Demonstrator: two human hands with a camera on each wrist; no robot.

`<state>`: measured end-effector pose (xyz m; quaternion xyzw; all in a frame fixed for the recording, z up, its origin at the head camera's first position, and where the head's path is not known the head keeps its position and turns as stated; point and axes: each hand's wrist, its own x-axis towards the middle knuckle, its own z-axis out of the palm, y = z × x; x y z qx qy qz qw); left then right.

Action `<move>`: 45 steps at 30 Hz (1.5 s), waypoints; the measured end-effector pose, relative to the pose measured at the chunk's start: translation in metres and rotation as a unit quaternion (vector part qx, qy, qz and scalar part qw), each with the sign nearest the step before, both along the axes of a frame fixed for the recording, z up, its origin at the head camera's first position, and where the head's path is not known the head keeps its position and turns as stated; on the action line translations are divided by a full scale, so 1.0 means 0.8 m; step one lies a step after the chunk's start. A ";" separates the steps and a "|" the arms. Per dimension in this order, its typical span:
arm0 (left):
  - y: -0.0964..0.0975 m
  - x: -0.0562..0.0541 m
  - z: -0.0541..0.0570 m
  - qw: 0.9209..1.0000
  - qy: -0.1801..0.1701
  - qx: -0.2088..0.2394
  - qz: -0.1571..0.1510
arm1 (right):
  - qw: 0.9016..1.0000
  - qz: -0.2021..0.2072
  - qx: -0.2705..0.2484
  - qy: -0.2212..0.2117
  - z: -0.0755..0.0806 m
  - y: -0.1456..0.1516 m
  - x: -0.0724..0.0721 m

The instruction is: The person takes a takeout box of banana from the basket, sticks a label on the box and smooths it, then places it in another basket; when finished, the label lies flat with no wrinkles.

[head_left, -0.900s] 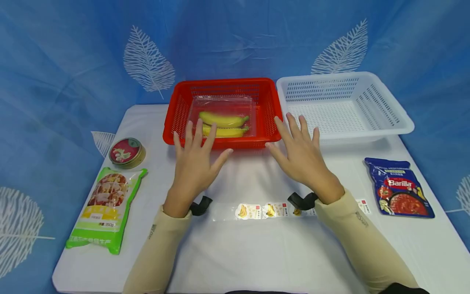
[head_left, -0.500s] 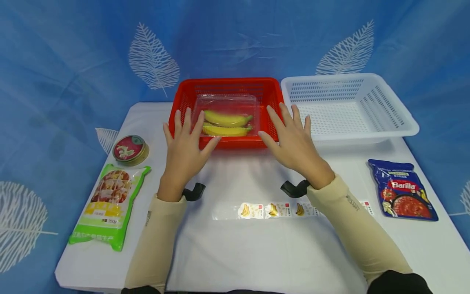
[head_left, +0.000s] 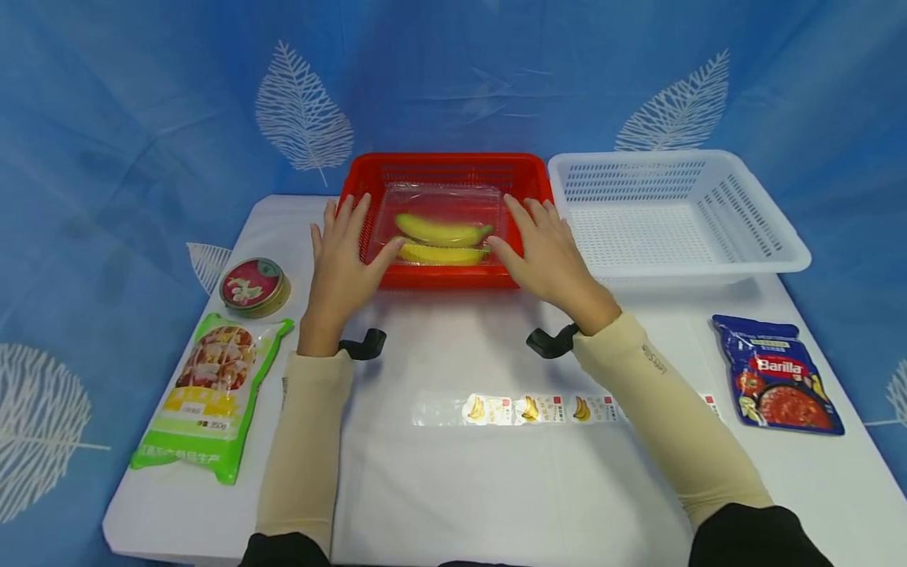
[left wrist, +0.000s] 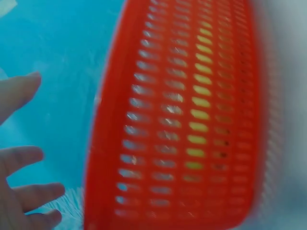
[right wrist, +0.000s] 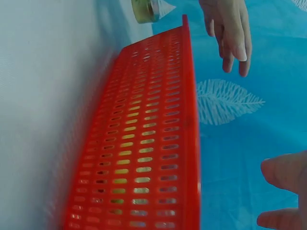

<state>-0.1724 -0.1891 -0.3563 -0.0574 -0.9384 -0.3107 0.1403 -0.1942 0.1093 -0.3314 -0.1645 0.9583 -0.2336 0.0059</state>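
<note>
A red plastic basket (head_left: 446, 277) stands at the back middle of the table. In it lies a clear plastic box (head_left: 453, 197) with two bananas (head_left: 442, 231) inside. My left hand (head_left: 342, 264) hovers over the basket's left front corner, fingers spread and holding nothing. Over the front right part my right hand (head_left: 551, 256) reaches in with fingers apart, its thumb near the box's right edge. Both wrist views show the basket's slotted wall (left wrist: 172, 120), yellow showing through the slots. Fingers (right wrist: 283, 172) in the right wrist view stay apart from the red rim.
A white basket (head_left: 680, 272) stands right of the red one. A strip of banana stickers (head_left: 538, 409) lies in front. At the left are a round tin (head_left: 253, 288) and a green food bag (head_left: 205, 394); at the right, a blue Barilla pouch (head_left: 779, 374).
Both hands have moved forward toward the red basket, the right one also leftward. The head view has shifted slightly. The basket and bananas stay in place.
</note>
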 end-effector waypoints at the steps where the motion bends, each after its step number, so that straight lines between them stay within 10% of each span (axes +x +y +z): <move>1: -0.003 -0.002 -0.003 1.000 0.005 0.010 0.003 | 1.000 0.001 -0.006 -0.002 -0.002 -0.002 -0.004; 8: -0.019 -0.013 -0.024 0.999 0.017 0.045 0.019 | 0.998 -0.016 -0.045 -0.044 -0.011 -0.011 -0.031; 24: -0.046 -0.016 -0.040 0.988 -0.145 0.040 0.044 | 0.989 -0.034 -0.088 -0.118 -0.035 -0.019 -0.070; 33: -0.049 -0.017 -0.047 0.983 -0.161 0.075 0.042 | 0.980 -0.051 -0.111 -0.159 -0.042 -0.022 -0.081; 45: -0.052 -0.019 -0.047 0.969 -0.171 0.176 0.016 | 0.915 -0.053 -0.253 -0.311 -0.042 -0.022 -0.096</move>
